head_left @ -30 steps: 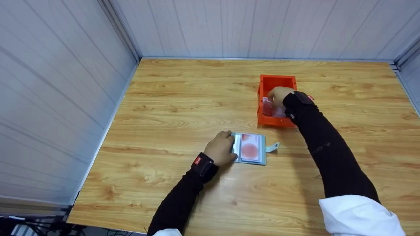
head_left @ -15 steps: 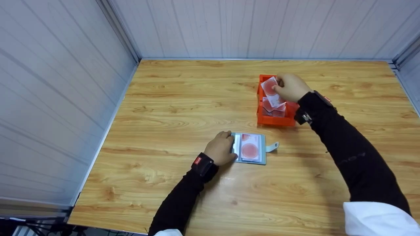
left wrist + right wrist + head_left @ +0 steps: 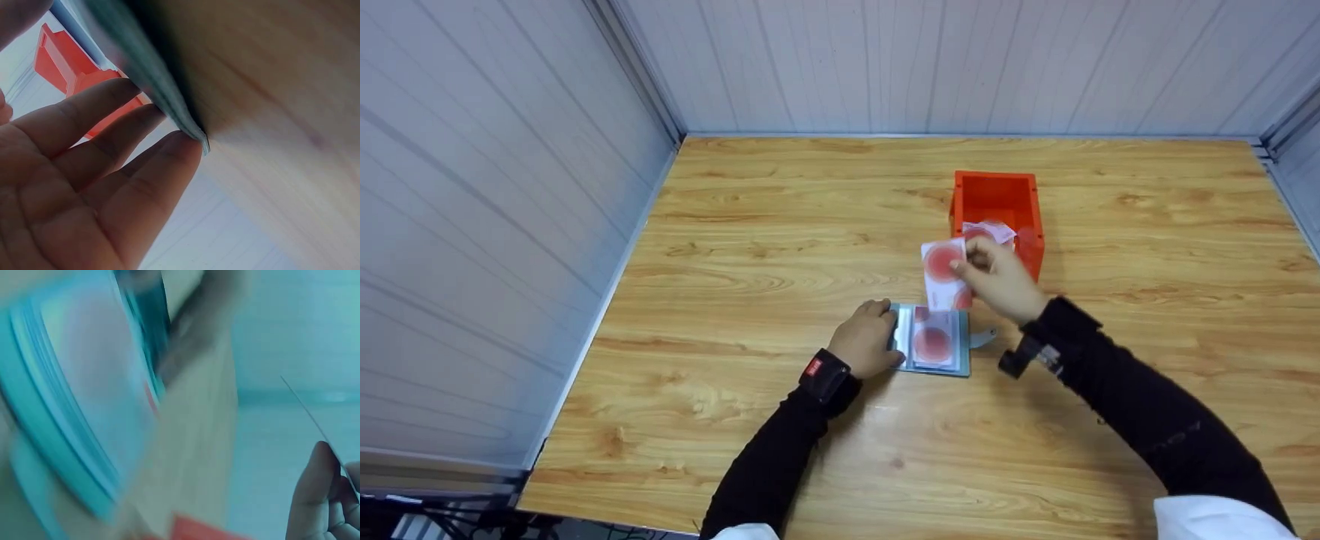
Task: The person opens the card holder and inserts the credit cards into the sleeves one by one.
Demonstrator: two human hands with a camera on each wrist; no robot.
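A light-blue card holder (image 3: 964, 360) with clear sleeves lies opened out on the table, showing a white card with a red circle (image 3: 934, 345). My left hand (image 3: 864, 341) rests on its left side; in the left wrist view, the rather straight fingers (image 3: 140, 197) touch the edge of the cover. Between thumb and fingers, my right hand (image 3: 1001, 281) pinches a similar white card (image 3: 941, 274) above the holder's far edge. Seen edge-on in the right wrist view, that card (image 3: 304, 408) looks like a thin line, while the holder (image 3: 67, 439) is blurred.
Behind the right hand stands an orange-red bin (image 3: 996, 180) with more red-and-white cards (image 3: 992, 229) inside, partly hidden by that hand. The holder's strap (image 3: 982, 337) sticks out to the right. Pale panel walls (image 3: 840, 67) border the wooden table (image 3: 735, 247) at the back and sides.
My right hand has lifted a card from the orange-red bin and brought it toward me and left, over the card holder's far edge. The left hand has stayed on the holder.
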